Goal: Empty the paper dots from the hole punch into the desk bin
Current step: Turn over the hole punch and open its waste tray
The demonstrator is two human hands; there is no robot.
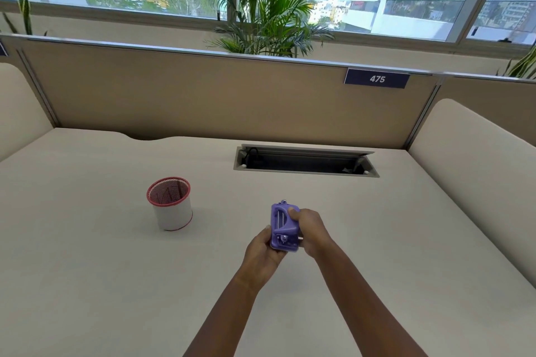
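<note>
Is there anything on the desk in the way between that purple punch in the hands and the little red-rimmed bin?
Nothing visible. The left hand and right hand hold the hole punch above the desk; the desk bin stands to its left, with only bare desk surface between them.

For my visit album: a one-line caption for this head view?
Both hands, left hand and right hand, hold a purple plastic hole punch beside a red-rimmed mesh bin.
</note>
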